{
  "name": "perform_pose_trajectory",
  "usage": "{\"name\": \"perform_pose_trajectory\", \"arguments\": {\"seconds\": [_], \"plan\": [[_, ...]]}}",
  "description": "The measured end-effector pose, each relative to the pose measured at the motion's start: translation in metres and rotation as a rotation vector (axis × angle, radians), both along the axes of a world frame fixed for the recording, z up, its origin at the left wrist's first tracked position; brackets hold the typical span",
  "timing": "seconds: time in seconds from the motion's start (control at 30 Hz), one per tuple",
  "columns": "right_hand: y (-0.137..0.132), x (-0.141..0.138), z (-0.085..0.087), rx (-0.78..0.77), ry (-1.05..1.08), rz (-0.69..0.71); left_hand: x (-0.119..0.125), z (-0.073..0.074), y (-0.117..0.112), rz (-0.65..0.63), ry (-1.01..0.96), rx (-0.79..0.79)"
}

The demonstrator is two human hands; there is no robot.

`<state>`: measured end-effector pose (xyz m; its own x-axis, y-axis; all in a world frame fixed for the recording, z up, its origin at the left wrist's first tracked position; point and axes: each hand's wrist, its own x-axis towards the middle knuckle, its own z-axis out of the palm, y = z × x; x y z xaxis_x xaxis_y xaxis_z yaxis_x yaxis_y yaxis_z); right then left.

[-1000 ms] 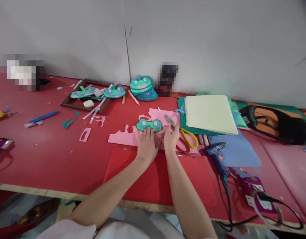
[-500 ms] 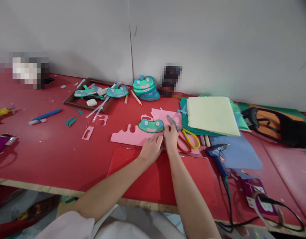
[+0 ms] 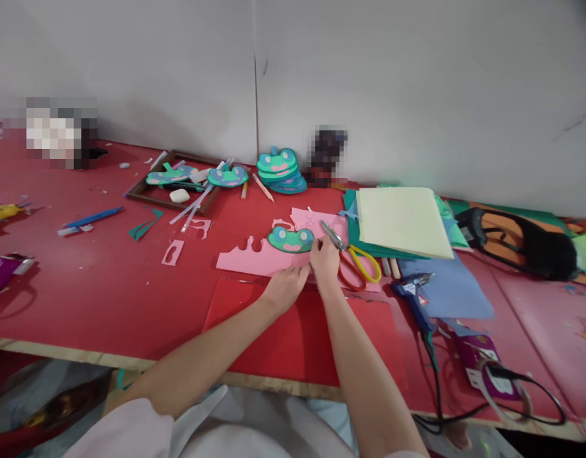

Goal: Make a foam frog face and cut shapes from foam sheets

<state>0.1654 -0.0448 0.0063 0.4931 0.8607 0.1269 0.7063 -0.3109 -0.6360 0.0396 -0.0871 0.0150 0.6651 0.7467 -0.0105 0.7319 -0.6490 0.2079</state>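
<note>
The frog cutout is laid on the pink sheet at mid-desk. The sheet's near edge is pressed down by the left hand, its grip loose with nothing enclosed, seemingly to steady it. The right hand is set at the cutout's 4 o'clock, beside the scissors. With its fingers curled down, it cannot be told whether anything is pinched in its grip.

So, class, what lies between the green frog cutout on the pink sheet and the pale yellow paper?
Scissors lie there on the pink sheet, seen in the head view.
</note>
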Motion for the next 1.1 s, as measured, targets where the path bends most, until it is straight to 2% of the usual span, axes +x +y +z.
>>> {"name": "perform_pose_trajectory", "arguments": {"seconds": [0.23, 0.37, 0.6, 0.73, 0.8, 0.97, 1.1], "plan": [[0.000, 0.001, 0.002, 0.018, -0.019, 0.033, -0.033, -0.010, -0.001, -0.093, -0.050, 0.087], [0.000, 0.002, 0.003, 0.013, -0.019, 0.041, -0.048, -0.013, -0.002, -0.082, -0.103, 0.119], [0.002, 0.002, -0.002, 0.069, 0.034, 0.007, -0.049, -0.011, -0.005, -0.013, -0.088, 0.103], [0.003, -0.002, 0.001, 0.009, -0.007, -0.031, -0.045, -0.003, -0.003, 0.009, -0.153, 0.120], [0.002, -0.003, 0.004, -0.017, -0.026, -0.053, -0.040, 0.005, 0.005, 0.045, -0.250, 0.115], [-0.001, -0.001, 0.005, 0.070, 0.024, -0.036, -0.015, 0.022, 0.048, 0.345, -0.625, 0.041], [-0.002, 0.002, 0.004, 0.115, 0.079, -0.033, -0.005, 0.015, 0.077, 0.417, -0.717, 0.043]]}}
